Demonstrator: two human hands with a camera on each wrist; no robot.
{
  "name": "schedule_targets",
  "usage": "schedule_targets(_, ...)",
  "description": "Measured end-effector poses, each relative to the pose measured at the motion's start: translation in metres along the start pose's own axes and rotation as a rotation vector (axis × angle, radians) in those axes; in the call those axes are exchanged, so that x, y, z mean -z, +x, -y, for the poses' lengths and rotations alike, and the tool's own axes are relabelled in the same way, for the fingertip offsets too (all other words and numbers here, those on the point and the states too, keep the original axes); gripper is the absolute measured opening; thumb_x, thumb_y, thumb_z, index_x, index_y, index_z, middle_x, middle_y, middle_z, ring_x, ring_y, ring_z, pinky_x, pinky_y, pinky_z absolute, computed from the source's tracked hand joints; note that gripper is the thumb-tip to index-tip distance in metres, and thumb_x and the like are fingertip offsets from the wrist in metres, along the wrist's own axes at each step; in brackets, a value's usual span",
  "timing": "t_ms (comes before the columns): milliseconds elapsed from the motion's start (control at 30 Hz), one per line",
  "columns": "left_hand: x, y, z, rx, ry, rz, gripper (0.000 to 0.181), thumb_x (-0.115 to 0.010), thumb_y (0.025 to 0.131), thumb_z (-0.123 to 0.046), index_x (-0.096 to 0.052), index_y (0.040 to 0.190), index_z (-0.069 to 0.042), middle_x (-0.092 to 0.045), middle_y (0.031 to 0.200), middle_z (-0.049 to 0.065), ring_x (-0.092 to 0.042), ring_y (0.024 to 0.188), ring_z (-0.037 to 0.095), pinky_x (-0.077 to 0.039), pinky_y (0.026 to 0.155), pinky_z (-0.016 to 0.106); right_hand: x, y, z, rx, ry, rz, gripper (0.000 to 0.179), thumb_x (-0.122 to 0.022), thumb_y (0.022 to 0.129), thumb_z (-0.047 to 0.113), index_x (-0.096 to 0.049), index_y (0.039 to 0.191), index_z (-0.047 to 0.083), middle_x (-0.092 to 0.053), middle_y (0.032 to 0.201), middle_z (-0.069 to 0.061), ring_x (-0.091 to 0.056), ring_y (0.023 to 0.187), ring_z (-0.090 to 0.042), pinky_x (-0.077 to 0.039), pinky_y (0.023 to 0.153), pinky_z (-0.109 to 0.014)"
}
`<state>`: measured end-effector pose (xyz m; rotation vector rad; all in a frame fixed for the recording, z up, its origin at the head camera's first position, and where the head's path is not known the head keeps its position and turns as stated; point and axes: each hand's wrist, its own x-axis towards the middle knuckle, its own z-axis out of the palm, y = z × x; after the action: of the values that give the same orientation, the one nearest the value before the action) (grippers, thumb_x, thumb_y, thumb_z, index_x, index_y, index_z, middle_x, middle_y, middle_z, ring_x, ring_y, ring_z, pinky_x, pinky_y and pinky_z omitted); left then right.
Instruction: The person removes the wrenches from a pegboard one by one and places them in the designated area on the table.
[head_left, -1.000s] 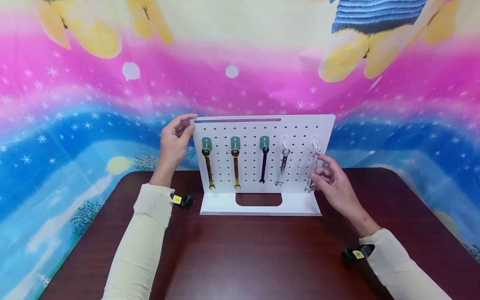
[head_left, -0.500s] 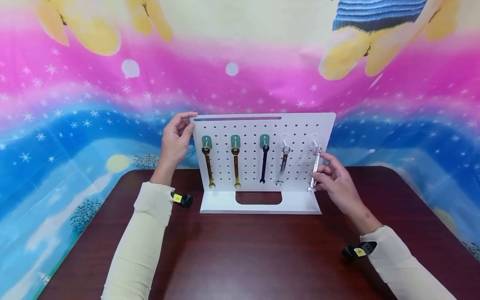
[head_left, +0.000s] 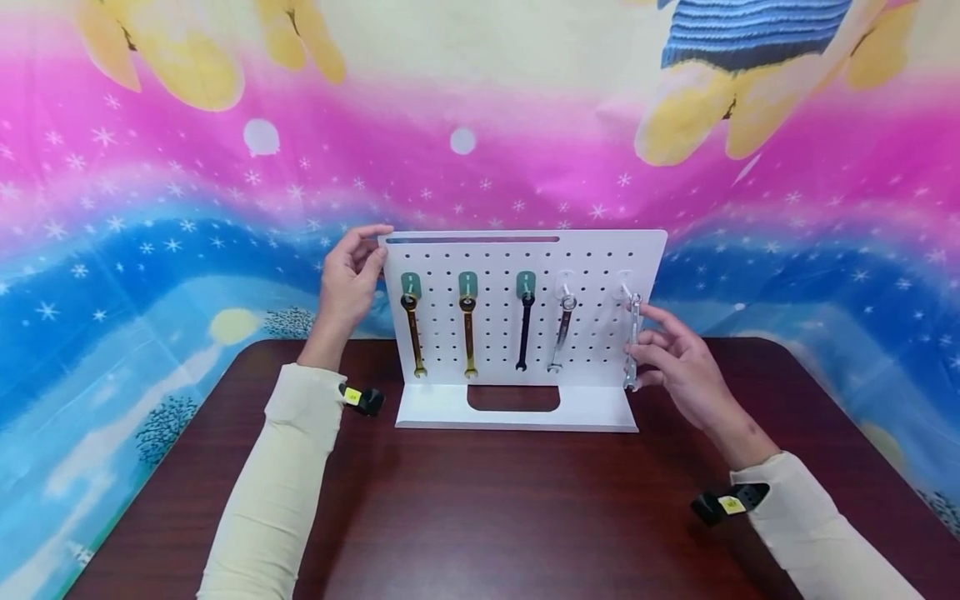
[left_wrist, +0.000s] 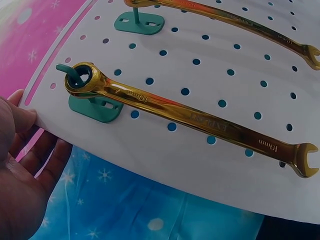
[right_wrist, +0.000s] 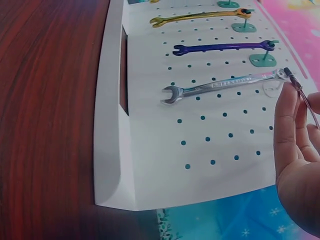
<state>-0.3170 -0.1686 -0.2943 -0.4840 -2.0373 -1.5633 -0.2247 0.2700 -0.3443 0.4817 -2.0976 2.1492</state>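
My left hand (head_left: 348, 279) grips the upper left corner of a white pegboard (head_left: 495, 333), its thumb in front and fingers behind. My right hand (head_left: 686, 367) pinches a silver combination wrench (head_left: 634, 337) near the board's right edge. That wrench stands nearly upright, its top beside a clear hook (head_left: 625, 286); whether it still touches the hook I cannot tell. In the right wrist view it shows nearly edge-on. Another silver wrench (right_wrist: 225, 85) hangs to its left, then a dark purple wrench (right_wrist: 222, 48). Two gold wrenches (left_wrist: 195, 115) hang on green hooks (left_wrist: 97, 107) at the left.
The board's white base (head_left: 517, 422), with a cutout in its middle, stands on a dark red-brown table (head_left: 480, 508). A printed cloth backdrop (head_left: 480, 125) rises behind the table. Black wrist cameras (head_left: 727, 504) sit at both cuffs.
The wrench in my right hand has shifted right and outward from the board, and its lower end has swung right. My left hand has kept its hold on the board's corner.
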Motion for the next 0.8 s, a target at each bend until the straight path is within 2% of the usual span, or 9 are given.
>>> schedule_targets(167, 0.001, 0.0, -0.002, -0.007, -0.006, 0.004, 0.03, -0.055, 0.108, -0.015, -0.065, 0.136, -0.015, -0.068, 0.113, 0.013, -0.064, 0.09, 0.024, -0.054, 0.078, 0.032, 0.002, 0.0, 0.008, -0.012, -0.052, 0.0, 0.055, -0.066, 0.101, 0.004, -0.047, 0.153, 0.008, -0.064, 0.096, -0.005, -0.065, 0.085, -0.016, -0.061, 0.062, -0.034)
schedule_targets(333, 0.003, 0.0, 0.0, -0.005, -0.006, 0.003, 0.03, -0.056, 0.108, -0.015, -0.066, 0.136, -0.016, -0.069, 0.114, 0.013, -0.065, 0.092, 0.023, -0.055, 0.083, 0.042, 0.006, 0.0, 0.014, -0.008, -0.041, 0.029, 0.053, -0.065, 0.101, 0.002, -0.049, 0.151, 0.011, -0.066, 0.098, -0.008, -0.066, 0.085, -0.018, -0.06, 0.061, -0.036)
schedule_targets(433, 0.002, 0.0, 0.001, -0.001, -0.011, 0.007, 0.03, -0.056, 0.108, -0.014, -0.065, 0.136, -0.016, -0.069, 0.115, 0.013, -0.065, 0.093, 0.023, -0.055, 0.082, 0.038, 0.011, -0.003, 0.015, -0.012, -0.035, 0.029, 0.053, -0.064, 0.101, 0.002, -0.05, 0.151, 0.012, -0.066, 0.098, -0.008, -0.066, 0.084, -0.019, -0.06, 0.062, -0.036)
schedule_targets(567, 0.001, -0.001, -0.001, -0.002, -0.015, 0.012, 0.03, -0.056, 0.108, -0.015, -0.065, 0.137, -0.016, -0.069, 0.116, 0.013, -0.065, 0.094, 0.023, -0.054, 0.08, 0.033, 0.018, -0.005, 0.013, -0.043, -0.104, 0.009, 0.054, -0.066, 0.101, 0.007, -0.049, 0.152, 0.016, -0.066, 0.1, -0.007, -0.069, 0.084, -0.018, -0.061, 0.064, -0.035)
schedule_targets(800, 0.002, -0.001, -0.001, -0.022, 0.011, 0.011, 0.031, -0.055, 0.108, -0.015, -0.064, 0.138, -0.016, -0.068, 0.114, 0.014, -0.065, 0.092, 0.024, -0.055, 0.082, 0.043, 0.032, -0.005, 0.006, -0.085, -0.17, 0.016, 0.055, -0.066, 0.101, 0.008, -0.048, 0.152, 0.015, -0.069, 0.099, -0.004, -0.07, 0.082, -0.019, -0.061, 0.065, -0.036)
